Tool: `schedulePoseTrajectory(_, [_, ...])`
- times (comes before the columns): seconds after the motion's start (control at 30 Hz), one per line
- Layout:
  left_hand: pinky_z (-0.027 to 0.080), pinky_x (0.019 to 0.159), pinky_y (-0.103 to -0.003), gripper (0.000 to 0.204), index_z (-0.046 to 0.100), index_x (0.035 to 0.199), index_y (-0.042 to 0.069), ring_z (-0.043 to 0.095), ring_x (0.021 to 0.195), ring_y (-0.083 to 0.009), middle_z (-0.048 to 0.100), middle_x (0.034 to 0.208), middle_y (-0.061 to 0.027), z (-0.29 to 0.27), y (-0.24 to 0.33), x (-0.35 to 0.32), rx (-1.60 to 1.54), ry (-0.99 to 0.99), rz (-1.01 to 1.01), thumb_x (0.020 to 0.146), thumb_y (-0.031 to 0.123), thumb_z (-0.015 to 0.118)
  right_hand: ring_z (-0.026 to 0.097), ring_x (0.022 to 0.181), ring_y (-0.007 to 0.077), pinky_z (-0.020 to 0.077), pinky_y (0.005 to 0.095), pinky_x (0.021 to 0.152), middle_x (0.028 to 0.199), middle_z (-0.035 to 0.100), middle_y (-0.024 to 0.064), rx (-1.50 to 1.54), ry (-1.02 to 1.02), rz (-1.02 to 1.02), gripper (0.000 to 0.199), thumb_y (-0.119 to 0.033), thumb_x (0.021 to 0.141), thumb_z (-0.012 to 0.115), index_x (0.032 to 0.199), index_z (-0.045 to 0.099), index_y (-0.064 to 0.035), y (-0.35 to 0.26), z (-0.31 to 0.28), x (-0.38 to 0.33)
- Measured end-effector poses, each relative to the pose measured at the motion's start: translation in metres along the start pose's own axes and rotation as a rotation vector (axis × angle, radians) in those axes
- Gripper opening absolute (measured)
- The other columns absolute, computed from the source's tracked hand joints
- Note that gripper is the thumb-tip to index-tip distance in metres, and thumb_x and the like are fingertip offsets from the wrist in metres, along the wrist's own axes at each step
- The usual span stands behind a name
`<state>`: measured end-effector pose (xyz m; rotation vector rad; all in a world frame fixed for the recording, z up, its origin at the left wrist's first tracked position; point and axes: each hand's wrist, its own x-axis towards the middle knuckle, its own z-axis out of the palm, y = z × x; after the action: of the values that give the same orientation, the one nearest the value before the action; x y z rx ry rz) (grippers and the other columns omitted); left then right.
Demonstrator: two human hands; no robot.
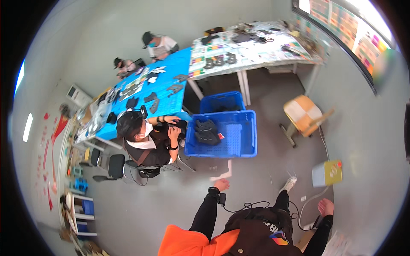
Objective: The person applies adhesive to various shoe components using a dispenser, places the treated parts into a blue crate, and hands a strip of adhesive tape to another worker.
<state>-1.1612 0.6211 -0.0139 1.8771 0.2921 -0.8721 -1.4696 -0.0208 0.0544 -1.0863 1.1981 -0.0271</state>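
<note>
My left hand (222,184) hangs over the grey floor, its fingers loosely bent with nothing visible in them. Just beyond it, a pale bent strip (223,173) shows on the floor; whether it is a mark or an object I cannot tell. Out to the right, my right hand (326,207) is also relaxed, fingers a little apart, holding nothing I can see. Ahead of me stands a blue plastic crate (239,143) with several dark moulded pieces (207,132) heaped on its left side. Behind that crate is a second blue crate (222,99).
A masked co-worker (143,141) sits left of the crates at a blue-covered table (171,100); two people sit farther back. A white-topped table (260,53) holds more dark pieces. At right are a wooden chair (303,111), a yellow-and-white box (326,173) and a floor cable (314,197).
</note>
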Motion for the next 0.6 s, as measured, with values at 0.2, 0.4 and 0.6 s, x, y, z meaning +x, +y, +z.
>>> schedulePoseTrajectory(0.2, [0.057, 0.073, -0.051, 0.030, 0.075, 0.081, 0.012, 0.072, 0.081, -0.0370, 0.075, 0.085, -0.0124, 0.040, 0.042, 0.034, 0.692, 0.052, 0.234, 0.085, 0.039, 0.063, 0.067, 0.090, 0.0234, 0.0603, 0.0386, 0.077, 0.101, 0.066, 0.0068, 0.171, -0.203, 0.221, 0.026, -0.027, 0.096, 0.063, 0.114, 0.060, -0.0084, -0.156, 0.072, 0.248])
schedulePoseTrajectory(0.4, [0.063, 0.071, -0.040, 0.026, 0.064, 0.113, -0.003, 0.074, 0.080, -0.0286, 0.074, 0.098, -0.0162, 0.108, 0.061, -0.004, -0.636, 0.295, -0.391, 0.098, 0.018, 0.063, 0.067, 0.097, 0.0170, 0.0543, 0.0326, 0.083, 0.093, 0.067, 0.0004, -0.095, -0.868, -0.066, 0.016, -0.027, 0.100, 0.064, 0.107, 0.067, -0.0126, -0.350, 0.330, 0.248])
schedulePoseTrajectory(0.6, [0.063, 0.069, -0.038, 0.033, 0.060, 0.122, -0.005, 0.074, 0.081, -0.0304, 0.073, 0.104, -0.0211, 0.130, 0.105, 0.034, -0.819, 0.457, -0.438, 0.097, 0.017, 0.065, 0.060, 0.121, 0.0191, 0.0426, 0.0370, 0.103, 0.121, 0.068, 0.0080, -0.381, -1.302, -0.293, 0.026, -0.019, 0.096, 0.061, 0.117, 0.069, -0.0045, -0.500, 0.528, 0.094])
